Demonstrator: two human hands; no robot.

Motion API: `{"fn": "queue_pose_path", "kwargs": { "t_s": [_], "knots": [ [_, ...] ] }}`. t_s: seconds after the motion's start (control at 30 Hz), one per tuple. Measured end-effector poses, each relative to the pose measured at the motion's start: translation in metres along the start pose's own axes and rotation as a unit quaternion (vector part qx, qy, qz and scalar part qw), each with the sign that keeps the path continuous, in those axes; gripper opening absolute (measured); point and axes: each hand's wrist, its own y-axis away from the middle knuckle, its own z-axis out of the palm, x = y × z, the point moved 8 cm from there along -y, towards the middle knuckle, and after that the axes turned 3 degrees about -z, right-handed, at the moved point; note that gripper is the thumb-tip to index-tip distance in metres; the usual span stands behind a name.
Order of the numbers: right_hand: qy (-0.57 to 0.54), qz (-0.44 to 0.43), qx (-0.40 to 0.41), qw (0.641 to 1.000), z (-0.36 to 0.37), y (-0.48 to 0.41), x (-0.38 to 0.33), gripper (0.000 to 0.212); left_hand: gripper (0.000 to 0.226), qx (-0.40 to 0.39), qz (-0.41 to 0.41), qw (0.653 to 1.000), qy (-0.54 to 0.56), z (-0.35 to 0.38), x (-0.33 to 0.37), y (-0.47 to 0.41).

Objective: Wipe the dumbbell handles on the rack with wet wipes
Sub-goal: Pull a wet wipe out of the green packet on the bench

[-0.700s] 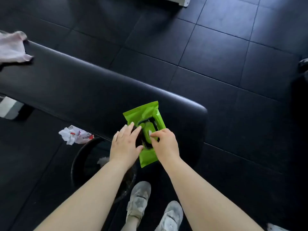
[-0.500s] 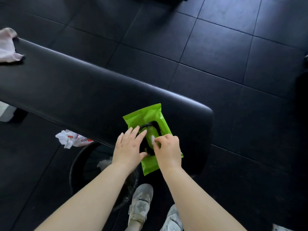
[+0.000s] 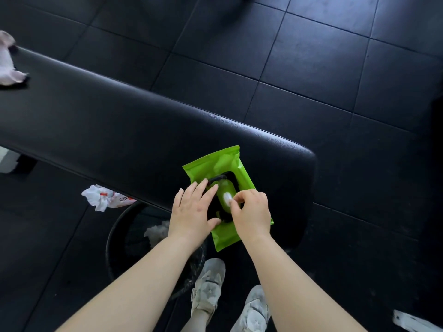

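Pack lies at the surface's right end, its near corner overhanging the front edge, near a bin. Left grip, fingers straight, presses it; right grip pinches a wipe at its opening.

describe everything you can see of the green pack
The pack is a bright green, soft, glossy pouch with a crimped far end and a black-framed opening in its top. It lies flat, set diagonally, at the end of the black bench. The left hand presses its left side with straight fingers; the right hand pinches a white wipe poking from the opening.
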Motion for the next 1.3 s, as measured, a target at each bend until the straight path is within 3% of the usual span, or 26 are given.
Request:
{"fn": "queue_pose_path", "kwargs": {
  "t_s": [0.17, 0.27, 0.43, 0.53, 0.63, 0.7, 0.83, 1.03, 1.3],
  "knots": [
    [0.0, -0.011, -0.034, 0.999, 0.0, -0.002, -0.002, 0.013, 0.073, 0.003, 0.001, 1.0, 0.008, -0.001, 0.001, -0.001],
    [-0.014, -0.014, -0.059, 0.998, 0.003, -0.003, -0.001, 0.028, 0.076, -0.012, 0.007, 1.0, 0.007, 0.001, 0.001, -0.004],
    [-0.108, -0.02, -0.071, 0.991, 0.0, 0.0, 0.007, 0.036, 0.079, -0.026, 0.019, 0.999, 0.007, 0.0, 0.003, -0.008],
    [-0.149, -0.006, -0.097, 0.984, -0.006, 0.001, 0.009, 0.029, 0.08, -0.027, 0.02, 0.999, -0.008, 0.0, 0.004, -0.008],
    [-0.106, -0.01, -0.082, 0.991, -0.009, 0.001, 0.004, 0.012, 0.08, -0.027, 0.023, 0.999, -0.013, -0.001, 0.005, -0.007],
    [-0.046, 0.012, -0.05, 0.998, -0.009, -0.001, 0.0, 0.025, 0.08, -0.024, 0.02, 0.999, -0.012, -0.001, 0.004, -0.006],
    [0.11, 0.007, -0.012, 0.994, -0.008, -0.008, -0.014, 0.026, 0.079, -0.021, 0.023, 0.999, -0.007, -0.001, 0.004, -0.006],
    [0.179, -0.063, -0.031, 0.981, -0.004, -0.01, -0.024, 0.031, 0.081, -0.017, 0.031, 0.999, -0.026, 0.0, 0.004, -0.006],
    [0.213, -0.077, -0.058, 0.972, -0.002, -0.008, -0.027, 0.023, 0.081, -0.019, 0.034, 0.998, -0.044, 0.0, 0.006, -0.007]
  ]
}}
